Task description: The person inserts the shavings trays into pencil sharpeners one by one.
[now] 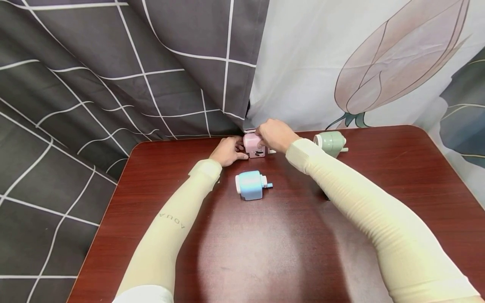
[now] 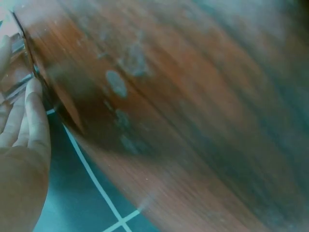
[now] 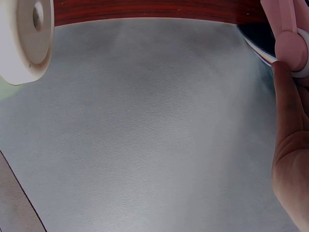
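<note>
A pink hand-crank pencil sharpener [image 1: 254,145] stands at the back edge of the table. My right hand [image 1: 277,134] grips it from above and the right, covering part of its top. In the right wrist view, a finger of that hand lies against the pink crank [image 3: 290,50]. My left hand [image 1: 228,151] is at the sharpener's left side, thumb toward its lower front; its fingers [image 2: 37,113] look fairly straight in the left wrist view. Nearer to me sits a blue pencil sharpener [image 1: 251,185], crank pointing right. A green pencil sharpener [image 1: 332,143] stands right of my right hand.
The reddish-brown table [image 1: 242,252] ends just behind the pink sharpener. A dark checked curtain [image 1: 170,92] and a pale curtain [image 1: 303,63] with a flower print hang right behind that edge. My right forearm partly covers the green sharpener.
</note>
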Action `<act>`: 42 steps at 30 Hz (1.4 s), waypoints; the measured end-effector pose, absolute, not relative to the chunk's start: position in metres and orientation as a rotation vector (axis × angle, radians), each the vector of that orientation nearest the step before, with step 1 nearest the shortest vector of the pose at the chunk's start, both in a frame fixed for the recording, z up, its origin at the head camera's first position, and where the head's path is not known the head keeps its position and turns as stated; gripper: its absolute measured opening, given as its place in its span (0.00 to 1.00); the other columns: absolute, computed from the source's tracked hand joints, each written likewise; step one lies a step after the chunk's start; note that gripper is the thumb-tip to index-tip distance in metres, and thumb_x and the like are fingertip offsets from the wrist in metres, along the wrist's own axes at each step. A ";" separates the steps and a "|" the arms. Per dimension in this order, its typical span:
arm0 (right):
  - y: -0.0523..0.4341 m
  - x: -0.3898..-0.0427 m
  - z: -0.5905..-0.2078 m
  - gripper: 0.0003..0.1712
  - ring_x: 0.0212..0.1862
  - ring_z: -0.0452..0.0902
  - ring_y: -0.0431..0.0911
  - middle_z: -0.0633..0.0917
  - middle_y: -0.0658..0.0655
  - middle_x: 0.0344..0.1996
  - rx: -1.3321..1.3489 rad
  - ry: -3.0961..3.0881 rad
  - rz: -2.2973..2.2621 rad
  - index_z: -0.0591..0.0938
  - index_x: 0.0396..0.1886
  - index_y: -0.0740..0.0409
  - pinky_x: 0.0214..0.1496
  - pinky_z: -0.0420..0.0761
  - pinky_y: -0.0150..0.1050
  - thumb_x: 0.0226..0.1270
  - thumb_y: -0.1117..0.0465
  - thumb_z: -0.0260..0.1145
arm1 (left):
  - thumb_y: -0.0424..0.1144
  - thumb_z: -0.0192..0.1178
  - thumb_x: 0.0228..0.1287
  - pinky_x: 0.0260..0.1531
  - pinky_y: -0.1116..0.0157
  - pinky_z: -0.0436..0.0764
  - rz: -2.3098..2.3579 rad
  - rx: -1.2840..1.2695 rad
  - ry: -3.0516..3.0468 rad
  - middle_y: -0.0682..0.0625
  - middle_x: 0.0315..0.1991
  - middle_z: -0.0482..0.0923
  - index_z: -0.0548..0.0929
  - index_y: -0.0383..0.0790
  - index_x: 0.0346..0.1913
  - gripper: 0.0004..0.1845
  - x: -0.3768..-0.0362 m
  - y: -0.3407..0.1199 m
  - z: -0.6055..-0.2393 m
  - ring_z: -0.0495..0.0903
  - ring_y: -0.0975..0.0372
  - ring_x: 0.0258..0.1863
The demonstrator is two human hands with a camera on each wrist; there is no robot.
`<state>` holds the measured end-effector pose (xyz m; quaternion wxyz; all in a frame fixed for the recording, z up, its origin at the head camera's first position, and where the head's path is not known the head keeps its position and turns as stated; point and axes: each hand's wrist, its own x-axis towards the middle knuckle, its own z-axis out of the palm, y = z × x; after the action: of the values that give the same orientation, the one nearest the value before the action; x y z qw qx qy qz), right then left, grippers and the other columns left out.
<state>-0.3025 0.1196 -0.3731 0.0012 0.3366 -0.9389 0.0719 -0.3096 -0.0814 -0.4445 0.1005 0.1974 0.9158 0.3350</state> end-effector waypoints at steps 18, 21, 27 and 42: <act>0.120 -0.301 -0.370 0.14 0.28 0.82 0.53 0.83 0.53 0.19 1.070 -2.925 0.218 0.84 0.24 0.58 0.39 0.82 0.50 0.56 0.56 0.79 | 0.36 0.75 0.57 0.48 0.64 0.80 0.929 0.559 2.740 0.44 0.43 0.85 0.81 0.35 0.51 0.21 -0.307 -0.075 -0.439 0.84 0.57 0.45; 0.120 -0.301 -0.370 0.14 0.28 0.82 0.53 0.83 0.53 0.18 1.070 -2.919 0.219 0.83 0.23 0.58 0.39 0.82 0.50 0.56 0.56 0.79 | 0.37 0.76 0.56 0.47 0.64 0.79 0.923 0.556 2.745 0.44 0.42 0.86 0.81 0.35 0.50 0.21 -0.307 -0.074 -0.438 0.84 0.57 0.44; 0.119 -0.302 -0.372 0.13 0.30 0.83 0.54 0.84 0.55 0.20 1.066 -2.912 0.215 0.84 0.25 0.59 0.39 0.82 0.51 0.57 0.56 0.79 | 0.38 0.76 0.56 0.47 0.64 0.79 0.902 0.549 2.761 0.45 0.41 0.86 0.81 0.35 0.49 0.20 -0.307 -0.074 -0.439 0.84 0.58 0.43; 0.122 -0.300 -0.377 0.12 0.30 0.81 0.52 0.82 0.53 0.19 0.994 -2.940 0.292 0.84 0.26 0.58 0.40 0.81 0.49 0.57 0.57 0.79 | 0.38 0.74 0.59 0.48 0.64 0.78 0.893 0.526 2.754 0.45 0.42 0.86 0.79 0.35 0.50 0.20 -0.303 -0.071 -0.442 0.84 0.58 0.44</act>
<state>-0.3003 0.1216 -0.3770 0.0124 0.3188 -0.9431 0.0936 -0.3035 -0.0712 -0.4415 0.0996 0.1777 0.9313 0.3019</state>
